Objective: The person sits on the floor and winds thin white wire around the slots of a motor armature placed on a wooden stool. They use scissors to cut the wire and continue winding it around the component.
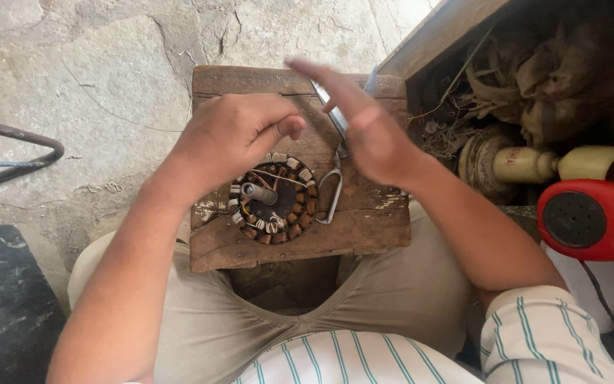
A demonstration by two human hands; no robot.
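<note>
Gripping: my left hand is curled over the top rim of the motor stator, fingers bent and touching its windings.
Right hand: my right hand hovers flat and open above the scissors, holding nothing.
Stator: it lies on the wooden block across my lap, shaft pointing up at me.
Progress: most slots around the ring carry copper coils with pale sleeves; thin white leads cross the middle loose (I judge the tidying of these is what remains, though the far rim is hidden under my left hand).
Edges: the stator sits near the block's left part, close to its front edge.
Room: bare wood to the right; a crowded wooden box and a red container hem in that side; stone floor lies open on the left.
</note>
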